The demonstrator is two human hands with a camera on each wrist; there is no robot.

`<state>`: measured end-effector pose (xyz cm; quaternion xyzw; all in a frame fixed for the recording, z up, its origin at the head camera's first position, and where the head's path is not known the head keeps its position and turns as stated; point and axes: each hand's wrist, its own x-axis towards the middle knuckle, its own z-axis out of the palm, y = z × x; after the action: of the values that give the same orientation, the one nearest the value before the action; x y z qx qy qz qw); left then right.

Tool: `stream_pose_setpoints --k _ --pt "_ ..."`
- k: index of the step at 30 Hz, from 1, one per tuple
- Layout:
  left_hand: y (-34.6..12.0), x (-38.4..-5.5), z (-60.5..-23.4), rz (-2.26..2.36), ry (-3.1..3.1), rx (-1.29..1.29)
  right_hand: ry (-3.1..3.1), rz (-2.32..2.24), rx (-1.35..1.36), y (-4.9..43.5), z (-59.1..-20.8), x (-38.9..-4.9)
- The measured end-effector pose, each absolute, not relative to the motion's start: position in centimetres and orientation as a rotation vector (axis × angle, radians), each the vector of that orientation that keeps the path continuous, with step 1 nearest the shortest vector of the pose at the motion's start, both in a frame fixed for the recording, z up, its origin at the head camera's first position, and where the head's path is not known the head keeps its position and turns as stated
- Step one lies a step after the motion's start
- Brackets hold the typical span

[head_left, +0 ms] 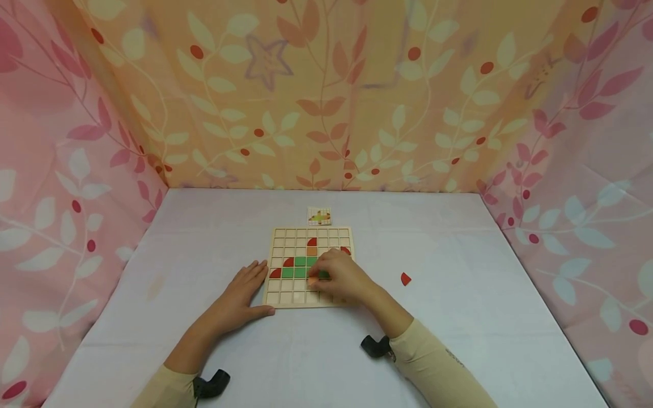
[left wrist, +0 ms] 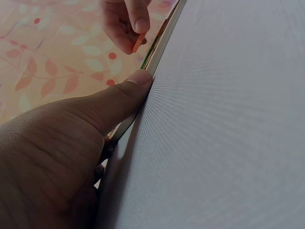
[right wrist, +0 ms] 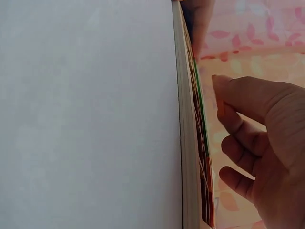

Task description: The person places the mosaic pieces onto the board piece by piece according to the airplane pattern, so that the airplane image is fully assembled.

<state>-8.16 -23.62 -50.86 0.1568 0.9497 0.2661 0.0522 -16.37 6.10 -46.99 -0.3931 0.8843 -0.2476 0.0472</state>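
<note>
A wooden grid board (head_left: 286, 298) lies on the white table, with red quarter-round, green square and orange pieces in several of its cells. Against its left edge rests my left hand (head_left: 238, 294), fingers extended and thumb near the front left corner. In the left wrist view, the left thumb (left wrist: 116, 102) touches the board's edge. My right hand (head_left: 344, 277) is over the right half of the board and pinches a small orange tile (right wrist: 220, 102) between thumb and fingers, held above the surface. This hand hides part of the grid beneath it.
Just behind the board lies a small pattern card (head_left: 319, 216). A loose red quarter-round piece (head_left: 405, 279) is on the table (head_left: 439, 340) to the right. Floral cloth (head_left: 326, 113) walls in the table at the back and both sides.
</note>
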Motion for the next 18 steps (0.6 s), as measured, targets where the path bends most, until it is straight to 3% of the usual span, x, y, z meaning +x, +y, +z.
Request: stream_pose_setpoints --k 18 --pt "-23.6 -8.1 -50.9 0.808 2.895 0.485 2.762 -0.607 -1.292 5.6 -48.3 -16.3"
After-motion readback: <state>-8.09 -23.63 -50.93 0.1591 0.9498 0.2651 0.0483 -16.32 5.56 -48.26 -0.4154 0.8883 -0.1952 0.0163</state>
